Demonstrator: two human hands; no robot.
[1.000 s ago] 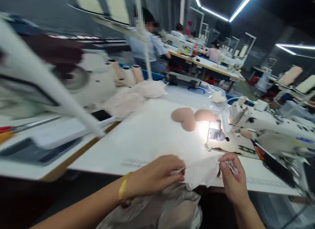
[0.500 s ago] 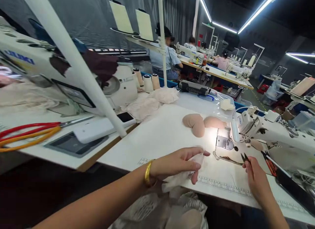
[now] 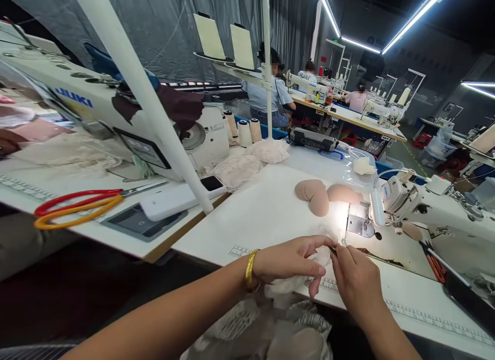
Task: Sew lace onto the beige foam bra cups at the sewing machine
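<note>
My left hand [image 3: 292,258], with a gold bracelet at the wrist, is closed on a pale, sheer fabric piece [image 3: 286,287] over the table's front edge. More of the lacy fabric hangs below into the lap. My right hand [image 3: 359,277] meets the left fingertips, closed on small dark thread snips [image 3: 333,250], mostly hidden by the fingers. The hands are just in front of the sewing machine [image 3: 402,200] and its lit metal plate [image 3: 359,225]. Behind them, beige moulded cups [image 3: 317,201] rest on the white table [image 3: 247,215].
Large scissors [image 3: 81,208] with red and orange handles lie on the left table near another sewing machine [image 3: 73,99]. A co-worker's hand [image 3: 10,143] shows far left. At right are orange-handled snips [image 3: 436,267] and a dark flat object [image 3: 469,303]. A white post [image 3: 143,102] slants across the left.
My right hand has moved left with the snips, from beside the machine plate to the left fingertips. My left hand keeps the fabric. The view has shifted slightly left.
</note>
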